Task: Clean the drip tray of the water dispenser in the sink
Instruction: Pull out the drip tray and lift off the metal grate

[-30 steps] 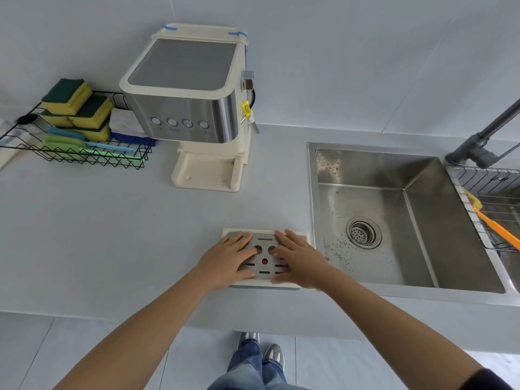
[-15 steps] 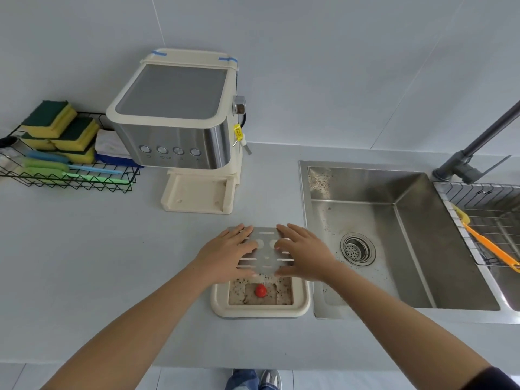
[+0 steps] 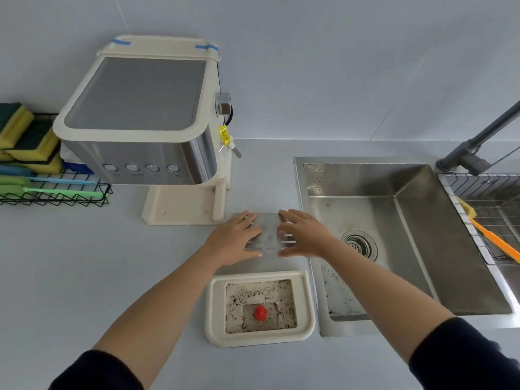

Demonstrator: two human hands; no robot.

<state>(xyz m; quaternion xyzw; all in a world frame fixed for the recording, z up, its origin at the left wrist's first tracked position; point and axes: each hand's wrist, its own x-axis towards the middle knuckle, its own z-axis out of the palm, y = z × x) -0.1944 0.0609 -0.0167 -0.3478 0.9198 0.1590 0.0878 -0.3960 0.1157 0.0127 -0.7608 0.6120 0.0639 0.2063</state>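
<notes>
The cream drip tray lies on the grey counter just left of the sink. Its inside is speckled with dark grime, and a red float sits in the middle. The slotted metal grate is off the tray and hovers a little above the counter behind it, casting a shadow. My left hand holds the grate's left side and my right hand its right side, fingers spread over the top and thumbs at the near edge.
The water dispenser stands at the back left, its base close to the grate. A black wire rack with sponges and brushes is far left. A faucet and an orange brush on a drain rack are at the right.
Both hands lifted the metal grate off the tray and carried it away from me toward the dispenser base. The tray's dirty inside and red float are now uncovered.
</notes>
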